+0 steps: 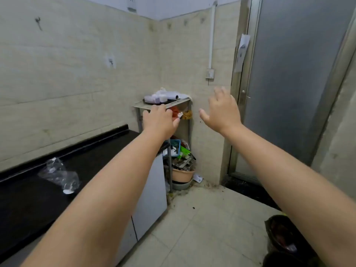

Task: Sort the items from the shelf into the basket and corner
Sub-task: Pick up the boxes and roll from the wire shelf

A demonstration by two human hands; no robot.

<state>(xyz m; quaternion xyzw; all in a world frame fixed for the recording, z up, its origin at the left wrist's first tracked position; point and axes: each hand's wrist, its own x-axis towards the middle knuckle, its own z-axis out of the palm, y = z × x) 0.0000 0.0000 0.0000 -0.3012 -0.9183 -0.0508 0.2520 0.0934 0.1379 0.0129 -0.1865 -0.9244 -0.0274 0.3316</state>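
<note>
A metal corner shelf (146, 106) stands where the two tiled walls meet. Its top tier carries a dark round plate with pale purple and white packets (158, 97) and a white tube (172, 96). My left hand (160, 120) reaches under the top tier, fingers curled at a red packet (175, 112); whether it grips the packet I cannot tell. A brown-yellow bundle (187, 114) lies beside it. My right hand (221, 110) hovers open to the right of the shelf, holding nothing. Lower down sits a blue basket (176, 144) with mixed items.
A black countertop (38, 199) with a crumpled clear plastic bag (59, 175) runs along the left. Pink and grey basins (182, 175) sit on the floor under the shelf. A metal door (289, 83) is at the right, a dark bag (281, 236) on the floor.
</note>
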